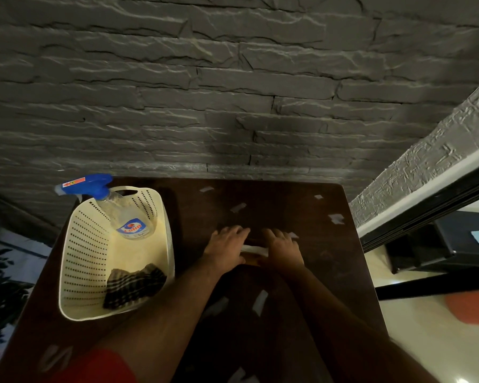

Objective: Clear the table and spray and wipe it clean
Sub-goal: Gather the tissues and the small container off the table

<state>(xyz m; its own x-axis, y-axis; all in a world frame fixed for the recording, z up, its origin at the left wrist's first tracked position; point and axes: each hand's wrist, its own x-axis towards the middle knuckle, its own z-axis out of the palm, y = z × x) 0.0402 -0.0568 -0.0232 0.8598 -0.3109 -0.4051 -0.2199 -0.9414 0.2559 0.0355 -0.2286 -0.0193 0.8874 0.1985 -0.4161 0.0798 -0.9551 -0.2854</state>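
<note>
1. Dark wood made up the counter [302,272], which filled the lower middle of the frame and was littered with pale paper scraps [335,218], from its far edge down to the bottom of the frame.
2. I had both hands low on the counter at the centre of the frame: the left hand [225,247] and the right hand [281,248] lay palm down, fingers spread and fairly flat, just beside each other.
3. Between them sat a white wad of paper [253,250], touched by both hands; I judged they were set that way to rake scraps into one pile. Whether any finger pinched it I could not tell.
4. A cream perforated basket [83,261] stood at the left of the frame, on the counter's left side, presumably to keep the cleaning gear close but off the littered area.
5. Inside it the spray bottle [127,222] with its blue trigger leaned against the far wall, and a dark checked cloth [134,286] lay crumpled in the near corner, both untouched, so spraying and wiping had not yet begun.
</note>
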